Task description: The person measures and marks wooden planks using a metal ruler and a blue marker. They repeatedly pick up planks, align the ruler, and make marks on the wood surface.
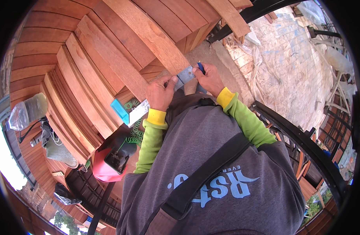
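A long wooden board [156, 38] reaches from the top of the view to just in front of me. Across its near end lies a metal plate with holes [185, 75], perhaps the blade of a measuring square. My left hand [160, 91] pinches the plate's left part between thumb and fingers. By its wrist a flat whitish blade [138, 112] with a turquoise handle [120, 111] sticks out to the lower left. My right hand [208, 78] holds the plate's right end and also a dark blue pencil or marker [201, 67], its tip pointing up.
Several stacked boards [91, 85] lie to the left on a wooden plank surface. A clear plastic bottle [28, 111], a red and black container [115, 161] and a coiled green hose [136, 132] are at the left. A black metal beam [297, 141] runs at the right, near plastic sheeting [288, 67].
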The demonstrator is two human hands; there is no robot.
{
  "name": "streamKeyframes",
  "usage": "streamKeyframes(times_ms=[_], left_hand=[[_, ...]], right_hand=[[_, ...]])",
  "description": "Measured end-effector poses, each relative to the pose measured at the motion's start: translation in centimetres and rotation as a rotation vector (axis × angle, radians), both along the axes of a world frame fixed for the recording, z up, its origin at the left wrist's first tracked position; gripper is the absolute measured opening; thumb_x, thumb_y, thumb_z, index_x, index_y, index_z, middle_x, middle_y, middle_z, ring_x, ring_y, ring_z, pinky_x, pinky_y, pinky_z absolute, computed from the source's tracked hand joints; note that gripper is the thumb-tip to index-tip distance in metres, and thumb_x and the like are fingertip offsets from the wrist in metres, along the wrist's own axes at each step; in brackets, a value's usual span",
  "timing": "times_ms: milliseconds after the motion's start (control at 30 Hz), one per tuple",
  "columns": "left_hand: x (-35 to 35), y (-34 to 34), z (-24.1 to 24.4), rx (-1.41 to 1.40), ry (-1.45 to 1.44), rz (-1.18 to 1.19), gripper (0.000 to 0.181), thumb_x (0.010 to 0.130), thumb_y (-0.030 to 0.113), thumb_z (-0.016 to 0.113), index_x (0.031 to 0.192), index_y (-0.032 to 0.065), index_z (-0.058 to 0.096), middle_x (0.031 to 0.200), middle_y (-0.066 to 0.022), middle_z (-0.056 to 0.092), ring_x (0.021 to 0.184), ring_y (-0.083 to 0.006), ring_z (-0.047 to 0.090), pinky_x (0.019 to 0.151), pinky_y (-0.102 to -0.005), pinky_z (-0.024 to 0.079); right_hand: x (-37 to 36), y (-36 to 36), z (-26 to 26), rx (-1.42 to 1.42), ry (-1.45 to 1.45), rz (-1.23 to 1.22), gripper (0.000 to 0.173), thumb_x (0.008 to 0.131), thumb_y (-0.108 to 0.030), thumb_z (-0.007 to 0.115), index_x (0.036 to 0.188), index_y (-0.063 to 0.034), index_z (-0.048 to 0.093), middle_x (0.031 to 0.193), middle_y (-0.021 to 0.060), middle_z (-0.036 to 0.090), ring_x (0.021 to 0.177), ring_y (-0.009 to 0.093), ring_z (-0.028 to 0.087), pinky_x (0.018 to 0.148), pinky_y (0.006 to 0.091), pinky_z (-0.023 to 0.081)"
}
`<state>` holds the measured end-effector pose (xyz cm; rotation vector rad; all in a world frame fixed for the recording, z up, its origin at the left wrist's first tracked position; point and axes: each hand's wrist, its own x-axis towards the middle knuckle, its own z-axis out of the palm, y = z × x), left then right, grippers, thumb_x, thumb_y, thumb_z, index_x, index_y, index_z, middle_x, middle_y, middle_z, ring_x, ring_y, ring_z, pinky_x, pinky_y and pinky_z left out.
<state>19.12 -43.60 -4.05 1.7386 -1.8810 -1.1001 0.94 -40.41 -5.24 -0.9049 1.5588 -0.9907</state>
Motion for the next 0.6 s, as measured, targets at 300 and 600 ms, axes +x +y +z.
streamKeyframes(times_ms=[300,600], left_hand=[[0.0,-0.3,0.2,0.013,0.01,-0.022,0.027,0.083,0.029,0.068,0.09,0.0028,0.071,0.064,-0.0116,0.063,0.057,-0.0175,0.058,0.057,-0.0313,0.045],[0.0,-0.5,0.0,0.078,-0.019,0.007,0.023,0.079,0.031,0.069,0.085,0.0084,0.072,0.067,-0.0129,0.065,0.063,-0.0295,0.064,0.059,-0.0376,0.048]], right_hand=[[-0.5,0.0,-0.8,0.005,0.028,-0.012,0.016,0.089,-0.01,0.053,0.079,0.0008,0.061,0.065,0.0025,0.058,0.06,0.009,0.052,0.056,0.0262,0.043],[-2.9,-3.8,3.1,-0.219,0.065,-0.038,0.03,0.094,-0.027,0.054,0.089,0.0001,0.065,0.063,0.0014,0.056,0.059,0.009,0.051,0.054,0.0259,0.042]])
